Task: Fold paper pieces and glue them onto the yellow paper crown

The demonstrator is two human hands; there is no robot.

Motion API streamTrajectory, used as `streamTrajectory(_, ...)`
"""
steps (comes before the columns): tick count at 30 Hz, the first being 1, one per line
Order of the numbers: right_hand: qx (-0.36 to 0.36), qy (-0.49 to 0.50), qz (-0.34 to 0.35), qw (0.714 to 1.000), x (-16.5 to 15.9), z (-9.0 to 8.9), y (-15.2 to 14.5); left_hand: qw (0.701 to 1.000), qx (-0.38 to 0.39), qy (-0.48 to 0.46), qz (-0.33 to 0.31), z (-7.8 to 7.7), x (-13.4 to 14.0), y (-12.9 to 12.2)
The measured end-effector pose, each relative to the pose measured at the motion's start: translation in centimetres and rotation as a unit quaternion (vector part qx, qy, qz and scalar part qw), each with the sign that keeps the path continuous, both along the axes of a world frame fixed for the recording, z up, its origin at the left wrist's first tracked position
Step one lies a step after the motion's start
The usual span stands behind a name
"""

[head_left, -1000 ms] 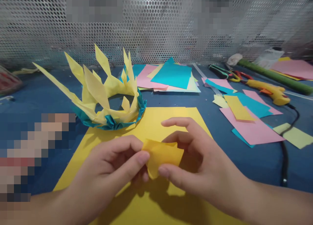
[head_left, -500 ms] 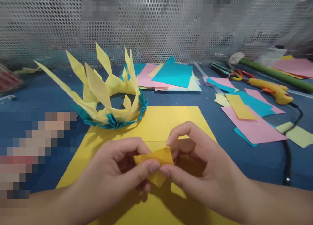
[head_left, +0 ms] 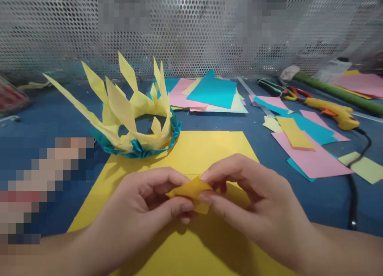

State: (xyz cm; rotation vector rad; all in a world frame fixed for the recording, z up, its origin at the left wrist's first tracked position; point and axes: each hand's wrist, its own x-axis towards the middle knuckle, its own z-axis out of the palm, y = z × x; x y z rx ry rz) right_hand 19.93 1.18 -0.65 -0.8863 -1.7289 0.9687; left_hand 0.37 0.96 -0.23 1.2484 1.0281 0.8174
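Note:
A small folded piece of yellow paper (head_left: 191, 191) is pinched between both hands. My left hand (head_left: 143, 206) grips its left end, thumb in front and fingers behind. On the right end, my right hand (head_left: 251, 204) closes with thumb and index finger. Beneath them lies a large yellow sheet (head_left: 214, 148), which carries their shadows. A pale yellow paper crown (head_left: 121, 106) with tall pointed spikes and a crumpled blue paper trim (head_left: 140, 150) stands at the sheet's far left corner. The fingertips behind the folded paper are partly hidden.
Coloured paper sheets (head_left: 214, 90) are piled at the back. To the right lie loose pink, blue and yellow pieces (head_left: 312, 160), a yellow glue gun (head_left: 338, 112) with a black cord, pliers (head_left: 299, 93) and a green rod (head_left: 341, 92). A perforated metal panel (head_left: 191, 40) rises behind.
My right index finger has come down onto the folded paper, which was held by the thumb before. The paper has tilted and its shape has changed between the fingers.

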Motion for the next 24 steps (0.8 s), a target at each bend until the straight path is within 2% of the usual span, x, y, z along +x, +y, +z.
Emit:
streamTrajectory(6,0.07,-0.037,0.018,0.997,0.32,0.08,0.25,0.999,-0.002,0.015,-0.028,-0.25,-0.03,0.28)
streamTrajectory(11,0.131,-0.057,-0.016,0.99,0.37,0.28,0.3,0.998,0.02,0.036,-0.039,-0.01,-0.02,0.44)
streamTrajectory(15,0.139,-0.064,-0.015,0.988,0.32,0.35,0.16,0.998,0.036,0.045,-0.038,-0.05,0.03,0.44)
streamTrajectory(24,0.133,-0.057,-0.001,0.99,0.28,0.28,0.2,0.998,0.023,0.033,-0.043,0.09,0.09,0.4)
